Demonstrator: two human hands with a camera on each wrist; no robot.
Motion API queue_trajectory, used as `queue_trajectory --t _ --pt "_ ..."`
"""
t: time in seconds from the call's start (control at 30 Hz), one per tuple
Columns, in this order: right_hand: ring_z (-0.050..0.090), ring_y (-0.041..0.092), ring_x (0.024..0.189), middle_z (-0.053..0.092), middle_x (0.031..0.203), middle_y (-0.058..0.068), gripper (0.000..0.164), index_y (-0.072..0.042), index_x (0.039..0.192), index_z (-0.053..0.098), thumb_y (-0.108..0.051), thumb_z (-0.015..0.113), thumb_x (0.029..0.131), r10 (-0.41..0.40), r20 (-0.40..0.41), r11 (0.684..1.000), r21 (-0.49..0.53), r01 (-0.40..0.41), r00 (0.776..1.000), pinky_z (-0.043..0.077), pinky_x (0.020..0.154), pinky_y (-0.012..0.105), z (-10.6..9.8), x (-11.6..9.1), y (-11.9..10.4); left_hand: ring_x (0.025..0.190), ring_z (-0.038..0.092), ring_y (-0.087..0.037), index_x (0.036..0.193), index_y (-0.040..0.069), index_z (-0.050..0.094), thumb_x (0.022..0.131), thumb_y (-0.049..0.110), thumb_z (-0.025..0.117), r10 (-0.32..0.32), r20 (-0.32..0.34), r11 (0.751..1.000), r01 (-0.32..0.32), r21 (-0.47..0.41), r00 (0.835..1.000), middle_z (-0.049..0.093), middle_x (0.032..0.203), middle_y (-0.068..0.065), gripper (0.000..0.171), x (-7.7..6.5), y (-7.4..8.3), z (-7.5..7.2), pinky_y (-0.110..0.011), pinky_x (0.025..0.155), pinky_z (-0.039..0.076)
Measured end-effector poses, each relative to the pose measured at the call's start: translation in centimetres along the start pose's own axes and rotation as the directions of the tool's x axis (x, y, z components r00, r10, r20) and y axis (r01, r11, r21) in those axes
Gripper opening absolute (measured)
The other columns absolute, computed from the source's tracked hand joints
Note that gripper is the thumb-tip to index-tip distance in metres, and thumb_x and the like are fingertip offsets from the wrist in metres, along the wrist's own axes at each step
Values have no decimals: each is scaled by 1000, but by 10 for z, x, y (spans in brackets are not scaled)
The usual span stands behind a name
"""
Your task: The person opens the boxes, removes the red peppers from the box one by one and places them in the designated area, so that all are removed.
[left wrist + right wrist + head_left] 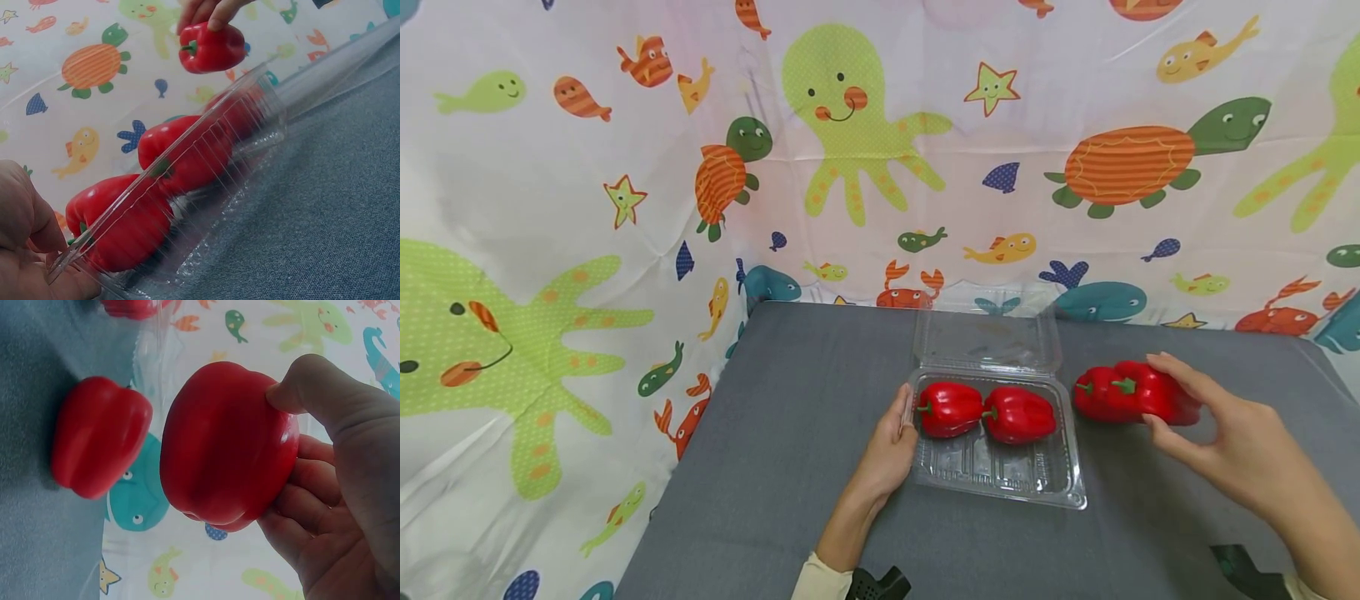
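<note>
My left hand (883,454) grips the left rim of a clear plastic clamshell container (981,472), thumb on one side of the wall and fingers on the other. Inside, along the back, lie two red bell peppers, one at the left (953,409) and one at the right (1021,415), stems pointing left. To the right of the container, my right hand (1243,437) holds another red bell pepper (225,447) between thumb and fingers, raised off the table in the left wrist view. A further red bell pepper (100,437) rests on the table, partly covered by the held one in the head view.
The container's transparent lid (988,337) stands open at the back, near the patterned curtain (895,108) with sea animals. A grey cloth (760,467) covers the table. The curtain also hangs along the left side.
</note>
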State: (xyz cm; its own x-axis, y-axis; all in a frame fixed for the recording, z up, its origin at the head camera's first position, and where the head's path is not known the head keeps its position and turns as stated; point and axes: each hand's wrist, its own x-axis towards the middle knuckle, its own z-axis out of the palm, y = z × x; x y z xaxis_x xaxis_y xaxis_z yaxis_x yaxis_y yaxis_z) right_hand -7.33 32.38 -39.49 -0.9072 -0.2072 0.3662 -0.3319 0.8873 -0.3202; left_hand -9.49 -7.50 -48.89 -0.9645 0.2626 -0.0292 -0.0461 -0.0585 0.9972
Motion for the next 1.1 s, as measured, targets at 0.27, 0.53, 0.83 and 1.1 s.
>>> queue_trajectory --t 0.27,0.53,0.83,1.1 --pt "68 39 77 68 117 35 103 -12 156 50 -13 99 66 26 6 1000 -8 -26 1000 59 47 36 0 -4 7 163 6 -26 167 -4 2 104 -10 29 -5 0 1000 5 -5 1000 6 177 -16 69 0 0 0 -43 131 7" --pt "67 42 78 65 122 38 103 -10 157 49 -10 98 66 42 12 999 -16 -42 999 57 46 34 1 -6 16 163 5 -27 167 -3 2 105 -9 29 -2 6 1000 3 -7 1000 6 177 -16 68 0 0 0 -44 131 7" --pt "66 41 76 62 127 37 102 -12 158 47 -8 96 69 45 7 999 -23 -45 999 55 45 29 3 -8 26 163 6 -26 167 -3 3 104 -10 28 -9 -1 1000 9 -4 1000 7 177 -15 68 1 0 0 -44 130 8" --pt "64 55 88 53 145 37 103 -11 159 45 -7 96 70 61 13 998 -26 -61 998 61 53 54 7 -11 35 163 6 -27 167 -3 4 104 -10 28 -6 -3 1000 6 -11 1000 7 176 -17 68 1 0 0 -43 131 7"
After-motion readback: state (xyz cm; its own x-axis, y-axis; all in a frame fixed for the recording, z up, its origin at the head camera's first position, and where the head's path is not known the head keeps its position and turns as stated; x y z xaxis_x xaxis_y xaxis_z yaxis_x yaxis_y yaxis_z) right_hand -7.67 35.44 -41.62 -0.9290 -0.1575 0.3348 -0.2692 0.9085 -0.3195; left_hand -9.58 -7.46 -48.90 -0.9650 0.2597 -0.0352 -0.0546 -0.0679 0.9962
